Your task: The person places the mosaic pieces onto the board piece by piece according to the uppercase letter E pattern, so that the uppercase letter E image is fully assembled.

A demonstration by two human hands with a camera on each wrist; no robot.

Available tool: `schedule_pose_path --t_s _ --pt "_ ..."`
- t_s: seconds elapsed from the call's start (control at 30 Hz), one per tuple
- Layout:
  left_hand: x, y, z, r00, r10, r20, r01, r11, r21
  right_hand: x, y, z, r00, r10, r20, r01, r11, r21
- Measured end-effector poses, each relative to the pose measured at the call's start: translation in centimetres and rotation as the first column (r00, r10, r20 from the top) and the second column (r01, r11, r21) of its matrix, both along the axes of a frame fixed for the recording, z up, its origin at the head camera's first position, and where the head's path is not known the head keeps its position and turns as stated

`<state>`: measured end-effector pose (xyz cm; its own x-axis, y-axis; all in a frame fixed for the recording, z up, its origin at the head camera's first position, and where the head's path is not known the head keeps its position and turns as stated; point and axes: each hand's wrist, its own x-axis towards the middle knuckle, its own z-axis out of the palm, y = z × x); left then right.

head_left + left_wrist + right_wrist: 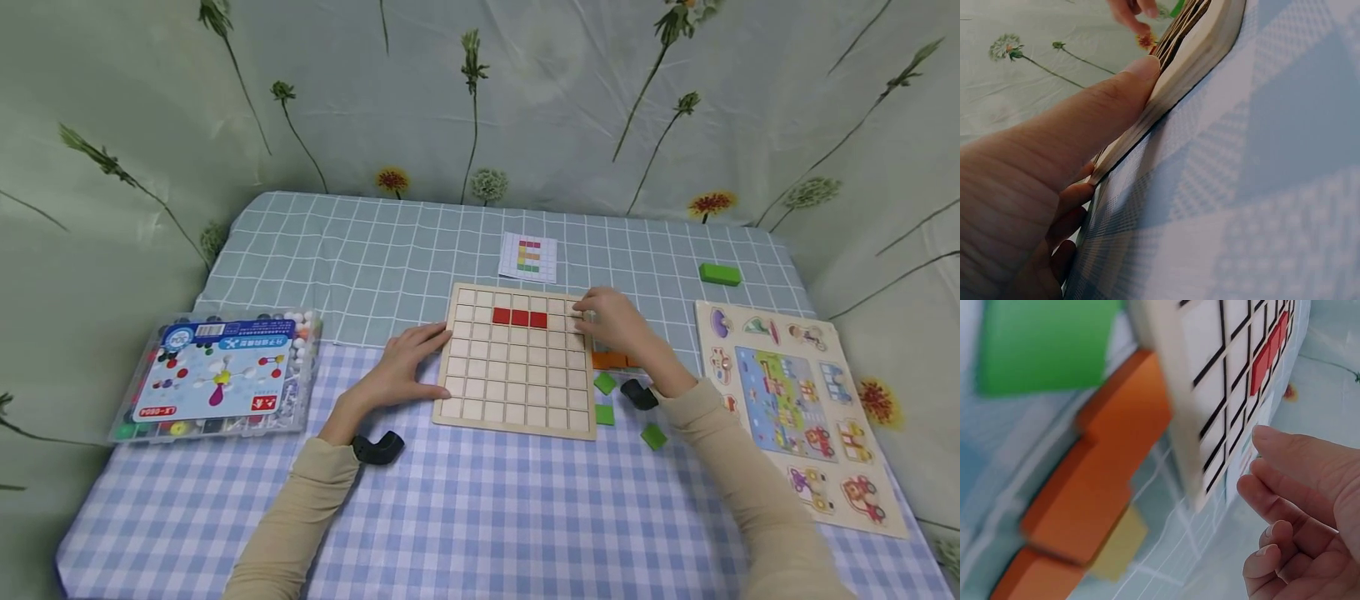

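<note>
A wooden grid board (517,375) lies in the middle of the table. Three red square tiles (519,317) sit side by side in its second row from the back. My left hand (405,364) rests against the board's left edge, thumb and fingers spread; its thumb (1116,94) presses the wooden rim in the left wrist view. Over the board's back right corner is my right hand (617,321), fingers loosely bent and nothing between them. Below it lie orange tiles (1107,469) and a yellow tile (1119,544), beside the board. Green tiles (604,414) are scattered nearby.
Behind the board is a printed card (528,257) with a coloured grid pattern. A clear box of molecule parts (217,375) stands left, a picture puzzle board (795,408) lies right, and a green block (720,274) is at the back right. Black straps hold the wrist cameras.
</note>
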<state>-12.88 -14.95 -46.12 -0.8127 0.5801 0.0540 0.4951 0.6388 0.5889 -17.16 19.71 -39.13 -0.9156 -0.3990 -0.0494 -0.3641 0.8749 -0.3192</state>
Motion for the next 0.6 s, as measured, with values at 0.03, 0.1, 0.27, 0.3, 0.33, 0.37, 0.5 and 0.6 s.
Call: schedule_pose_path --t_s 0.03,0.1,0.27,0.3,0.33,0.37,0.5,0.6 --pt "0.0 0.0 0.0 1.000 0.000 0.001 0.000 1.000 -0.001 0.1 0.3 0.0 1.000 -0.006 0.000 0.006 1.000 0.004" --pt "0.0 0.0 0.0 1.000 0.001 0.005 -0.001 1.000 0.001 0.3 0.9 0.0 1.000 -0.019 0.005 0.019 1.000 0.011" --pt "0.0 0.0 0.0 1.000 0.001 0.004 -0.001 1.000 0.008 0.8 2.2 -0.2 0.998 -0.053 0.032 0.052 0.999 0.015" --pt "0.0 0.0 0.0 1.000 0.001 0.004 -0.001 1.000 0.009 0.9 2.5 -0.3 0.998 -0.058 0.036 0.057 0.998 0.015" --pt "0.1 0.0 0.0 1.000 0.001 0.003 -0.001 1.000 0.010 1.0 2.7 -0.4 0.997 -0.061 0.036 0.061 0.998 0.014" --pt "0.1 0.0 0.0 1.000 0.001 0.001 -0.001 1.000 0.011 1.0 3.0 -0.4 0.997 -0.063 0.033 0.062 0.998 0.014" --pt "0.1 0.0 0.1 1.000 0.003 0.004 -0.003 1.000 0.011 1.3 3.9 -0.7 0.998 -0.062 0.015 0.061 0.998 0.015" --pt "0.1 0.0 0.1 1.000 0.006 0.004 -0.006 1.000 0.006 1.5 4.5 -0.9 0.998 -0.059 0.004 0.059 0.998 0.016"
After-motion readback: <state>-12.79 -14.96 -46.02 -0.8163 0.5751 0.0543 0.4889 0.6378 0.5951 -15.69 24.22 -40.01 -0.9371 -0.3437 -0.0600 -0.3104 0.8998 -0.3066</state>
